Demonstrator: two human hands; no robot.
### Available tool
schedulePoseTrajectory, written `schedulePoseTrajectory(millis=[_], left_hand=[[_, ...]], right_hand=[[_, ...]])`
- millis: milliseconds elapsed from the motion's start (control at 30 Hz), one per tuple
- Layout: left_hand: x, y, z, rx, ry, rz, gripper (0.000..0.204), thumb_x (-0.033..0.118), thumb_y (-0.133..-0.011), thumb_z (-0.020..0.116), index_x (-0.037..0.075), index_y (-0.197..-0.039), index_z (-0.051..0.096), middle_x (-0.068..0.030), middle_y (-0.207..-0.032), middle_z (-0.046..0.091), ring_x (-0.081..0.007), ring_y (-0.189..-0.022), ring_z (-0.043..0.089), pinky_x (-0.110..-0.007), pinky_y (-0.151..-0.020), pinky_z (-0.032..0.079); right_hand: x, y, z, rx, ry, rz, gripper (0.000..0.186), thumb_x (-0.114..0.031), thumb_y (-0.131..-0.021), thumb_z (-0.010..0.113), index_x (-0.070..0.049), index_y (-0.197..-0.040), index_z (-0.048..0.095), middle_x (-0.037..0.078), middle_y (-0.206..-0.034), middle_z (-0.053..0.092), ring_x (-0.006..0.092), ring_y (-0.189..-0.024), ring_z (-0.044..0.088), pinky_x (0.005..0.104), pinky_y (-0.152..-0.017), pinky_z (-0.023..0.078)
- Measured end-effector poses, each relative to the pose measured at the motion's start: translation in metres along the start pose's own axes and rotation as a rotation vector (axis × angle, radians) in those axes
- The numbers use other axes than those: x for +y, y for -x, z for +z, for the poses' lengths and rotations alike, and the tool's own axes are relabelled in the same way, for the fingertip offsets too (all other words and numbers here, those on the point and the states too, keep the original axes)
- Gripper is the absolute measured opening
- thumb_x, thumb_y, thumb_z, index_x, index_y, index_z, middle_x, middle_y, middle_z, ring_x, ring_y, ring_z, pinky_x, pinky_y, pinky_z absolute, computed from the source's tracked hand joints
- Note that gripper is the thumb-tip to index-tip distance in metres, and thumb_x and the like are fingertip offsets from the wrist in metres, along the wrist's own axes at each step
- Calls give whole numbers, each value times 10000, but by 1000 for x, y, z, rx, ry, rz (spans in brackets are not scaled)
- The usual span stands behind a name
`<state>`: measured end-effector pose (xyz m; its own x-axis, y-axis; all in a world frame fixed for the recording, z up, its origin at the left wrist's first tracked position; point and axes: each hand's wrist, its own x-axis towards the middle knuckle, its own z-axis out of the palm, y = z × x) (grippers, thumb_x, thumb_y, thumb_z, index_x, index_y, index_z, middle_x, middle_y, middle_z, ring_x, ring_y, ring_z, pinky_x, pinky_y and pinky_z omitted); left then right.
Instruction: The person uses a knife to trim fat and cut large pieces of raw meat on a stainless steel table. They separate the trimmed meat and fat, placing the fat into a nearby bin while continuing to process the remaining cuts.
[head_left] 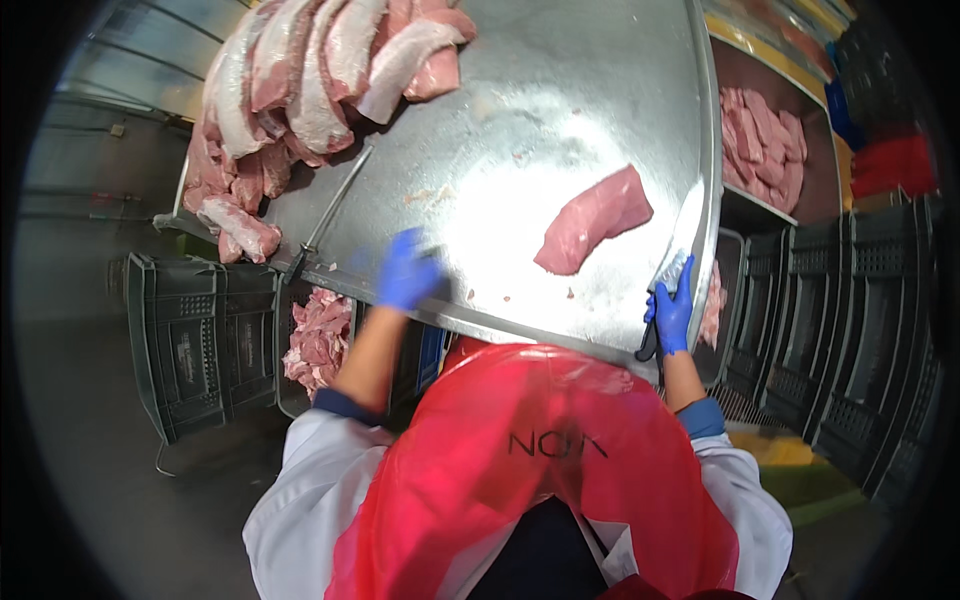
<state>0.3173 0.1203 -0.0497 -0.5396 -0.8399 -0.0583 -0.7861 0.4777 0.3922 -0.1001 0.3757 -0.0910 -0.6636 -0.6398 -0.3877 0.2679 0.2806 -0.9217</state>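
My left hand, in a blue glove, is blurred over the steel table near its front edge; its finger shape is unclear. My right hand, also gloved in blue, grips a knife at the table's right edge, blade pointing away from me. A single lean pink piece of meat lies between my hands, toward the right. A sharpening steel with a dark handle lies diagonally left of my left hand. Several fat-covered slabs of meat are piled at the back left.
A bin of cut meat stands beyond the table's right edge. A crate of trimmings sits below the left front edge, beside dark plastic crates. More dark crates are stacked at the right. A red apron covers my front.
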Motion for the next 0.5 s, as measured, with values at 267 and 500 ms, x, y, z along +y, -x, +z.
schedulePoseTrajectory(millis=[267, 500], left_hand=[[223, -163, 101, -460, 287, -86, 748, 280, -740, 770, -75, -1329, 475, -243, -1164, 624, -349, -1052, 650, -430, -880, 551], [302, -210, 80, -682, 1510, -186, 468, 211, -928, 673, -48, -1300, 555, -135, -1177, 648, -181, -1013, 641, -317, -853, 552]], right_hand=[[4, 2, -4, 99, -84, -54, 872, 48, -944, 525, -301, -1624, 105, 53, -775, 556, 97, -506, 506, 243, -411, 448], [8, -1, 2, 117, -99, -44, 882, 59, -943, 521, -325, -1621, 109, 49, -763, 560, 98, -490, 505, 234, -406, 457]])
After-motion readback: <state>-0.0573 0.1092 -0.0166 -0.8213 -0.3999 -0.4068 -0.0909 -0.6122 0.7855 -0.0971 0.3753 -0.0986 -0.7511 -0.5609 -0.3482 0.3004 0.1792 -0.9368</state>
